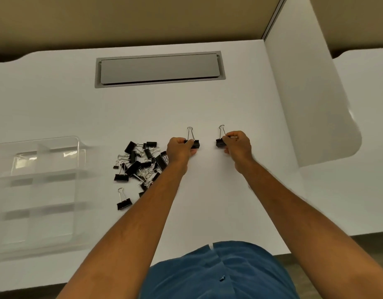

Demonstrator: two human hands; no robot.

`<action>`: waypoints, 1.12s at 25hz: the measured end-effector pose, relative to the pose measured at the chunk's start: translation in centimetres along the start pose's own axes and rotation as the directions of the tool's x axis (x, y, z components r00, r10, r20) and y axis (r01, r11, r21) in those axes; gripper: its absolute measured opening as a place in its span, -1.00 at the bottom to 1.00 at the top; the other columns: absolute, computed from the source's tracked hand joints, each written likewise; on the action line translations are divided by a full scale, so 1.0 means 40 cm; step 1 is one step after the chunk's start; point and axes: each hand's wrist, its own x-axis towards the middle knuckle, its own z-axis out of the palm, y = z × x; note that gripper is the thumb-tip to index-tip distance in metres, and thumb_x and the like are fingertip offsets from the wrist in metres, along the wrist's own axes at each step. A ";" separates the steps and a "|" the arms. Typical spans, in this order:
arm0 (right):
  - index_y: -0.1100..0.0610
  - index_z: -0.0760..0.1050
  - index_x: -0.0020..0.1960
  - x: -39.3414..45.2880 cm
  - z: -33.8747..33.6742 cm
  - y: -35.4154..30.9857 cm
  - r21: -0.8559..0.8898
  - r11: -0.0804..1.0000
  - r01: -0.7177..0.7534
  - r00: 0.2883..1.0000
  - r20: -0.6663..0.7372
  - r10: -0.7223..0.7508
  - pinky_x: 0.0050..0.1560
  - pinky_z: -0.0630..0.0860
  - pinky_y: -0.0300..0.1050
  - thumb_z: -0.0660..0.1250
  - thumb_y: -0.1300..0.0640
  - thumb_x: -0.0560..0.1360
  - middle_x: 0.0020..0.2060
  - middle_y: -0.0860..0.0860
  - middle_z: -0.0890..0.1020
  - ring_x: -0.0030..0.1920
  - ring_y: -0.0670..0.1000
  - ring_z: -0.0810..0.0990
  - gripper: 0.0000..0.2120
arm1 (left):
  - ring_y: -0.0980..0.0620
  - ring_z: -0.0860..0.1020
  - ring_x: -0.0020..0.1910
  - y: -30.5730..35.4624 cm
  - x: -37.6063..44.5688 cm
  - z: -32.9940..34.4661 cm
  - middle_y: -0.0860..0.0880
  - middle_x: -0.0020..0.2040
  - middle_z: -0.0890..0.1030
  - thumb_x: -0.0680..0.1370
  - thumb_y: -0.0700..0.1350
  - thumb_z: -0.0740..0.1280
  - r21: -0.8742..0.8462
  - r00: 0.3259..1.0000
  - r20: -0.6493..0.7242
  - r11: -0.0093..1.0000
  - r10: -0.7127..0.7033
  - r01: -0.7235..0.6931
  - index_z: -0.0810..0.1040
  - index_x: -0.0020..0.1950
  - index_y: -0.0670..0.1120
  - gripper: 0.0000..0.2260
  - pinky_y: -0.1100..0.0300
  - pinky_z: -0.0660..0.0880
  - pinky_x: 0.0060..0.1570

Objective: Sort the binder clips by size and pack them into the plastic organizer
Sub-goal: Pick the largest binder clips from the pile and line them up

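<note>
A heap of black binder clips (pixel 143 161) of mixed sizes lies on the white desk, left of centre. One clip (pixel 123 203) lies apart, nearer to me. My left hand (pixel 179 148) grips a large black clip (pixel 195 143) just right of the heap, its wire handle pointing away from me. My right hand (pixel 238 144) grips another black clip (pixel 220 142) a short way to the right, handle likewise pointing away. The clear plastic organizer (pixel 78 152) with several compartments sits at the far left; its compartments look bare.
A grey cable hatch (pixel 159 70) is set into the white desk (pixel 208 104) beyond my hands. A white divider panel (pixel 305 104) rises on the right. The desk's front edge runs just before my blue shirt (pixel 218 272).
</note>
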 end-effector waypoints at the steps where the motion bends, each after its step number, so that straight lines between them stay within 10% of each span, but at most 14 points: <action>1: 0.13 0.53 0.12 0.010 -0.003 -0.001 0.006 1.000 0.004 1.000 0.023 -0.005 -0.21 0.62 -0.11 0.36 0.17 0.55 0.04 0.10 0.65 -0.27 0.00 0.61 -0.85 | -0.03 0.68 -0.24 0.004 0.005 0.011 -0.21 0.14 0.57 0.53 -0.24 0.44 0.018 1.000 -0.017 1.000 0.021 -0.021 0.47 0.00 -0.14 -0.84 0.14 0.67 -0.20; 7: 0.08 0.52 0.18 0.052 -0.024 0.001 -0.059 0.990 0.126 0.989 0.092 -0.120 -0.07 0.68 -0.09 0.40 0.18 0.52 0.18 0.10 0.52 -0.07 0.05 0.66 -0.75 | -0.14 0.66 -0.07 0.012 0.022 0.022 -0.13 0.21 0.42 0.47 -0.11 0.52 0.333 0.980 0.074 0.922 0.184 -0.198 0.46 0.22 -0.14 -0.60 0.09 0.66 -0.15; 11: 0.06 0.51 0.27 0.049 -0.039 0.029 -0.295 0.847 0.443 0.897 0.147 -0.418 -0.04 0.49 -0.47 0.43 0.23 0.48 0.21 -0.01 0.41 -0.05 -0.05 0.57 -0.62 | 0.07 0.46 0.07 -0.016 0.021 -0.007 -0.06 0.26 0.35 0.51 -0.13 0.48 0.691 0.884 0.258 0.565 0.389 -0.451 0.42 0.36 -0.10 -0.54 0.20 0.47 0.12; 14: 0.13 0.52 0.28 0.061 -0.029 0.042 -0.357 0.717 0.599 0.801 0.242 -0.548 0.10 0.50 -0.34 0.43 0.30 0.46 0.16 0.02 0.46 0.01 -0.04 0.54 -0.60 | 0.04 0.47 0.12 -0.019 0.026 -0.003 -0.06 0.24 0.39 0.51 -0.21 0.45 0.681 0.794 0.359 0.444 0.491 -0.583 0.46 0.33 -0.12 -0.59 0.25 0.43 0.20; 28: 0.09 0.56 0.21 0.086 0.033 0.037 -0.365 0.647 0.669 0.743 0.339 -0.578 0.00 0.40 -0.43 0.36 0.35 0.50 0.10 0.02 0.53 0.03 -0.04 0.49 -0.68 | 0.04 0.50 0.00 -0.020 0.077 -0.002 0.01 0.07 0.41 0.50 -0.29 0.42 0.616 0.763 0.391 0.470 0.515 -0.632 0.58 0.16 -0.11 -0.75 0.18 0.52 0.07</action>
